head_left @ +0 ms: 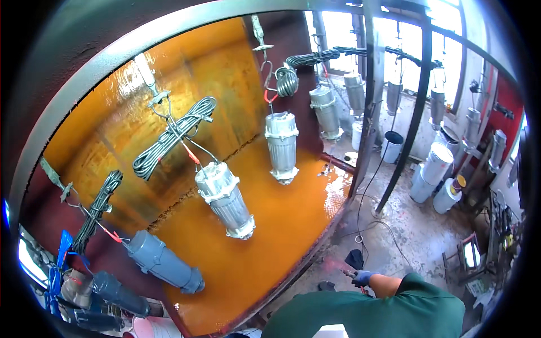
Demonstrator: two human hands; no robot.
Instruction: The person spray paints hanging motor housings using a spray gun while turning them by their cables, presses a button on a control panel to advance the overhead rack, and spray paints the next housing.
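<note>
At the lower right, my right hand [365, 278], in a blue glove, is closed around a spray gun [347, 273]. A dark cup-like piece [354, 259] shows just above it, and a bit of red shows under the hand. My green sleeve [420, 293] leads to this arm. My left hand is out of view. Ahead, ribbed submersible pumps hang from hooks with their cables coiled: a bare silver one [225, 200] in the middle, another silver one [281, 147] farther right, and a blue-grey one [164, 262] at the left. The spray gun is apart from them.
The pumps hang over a booth with an orange wet wall [186, 84] and orange pool [270, 225], bounded by a raised edge [304, 265]. Dark posts [408, 112] stand at the right. Buckets [432, 169], a thin hose [360, 219] and more hanging pumps [325, 112] lie beyond.
</note>
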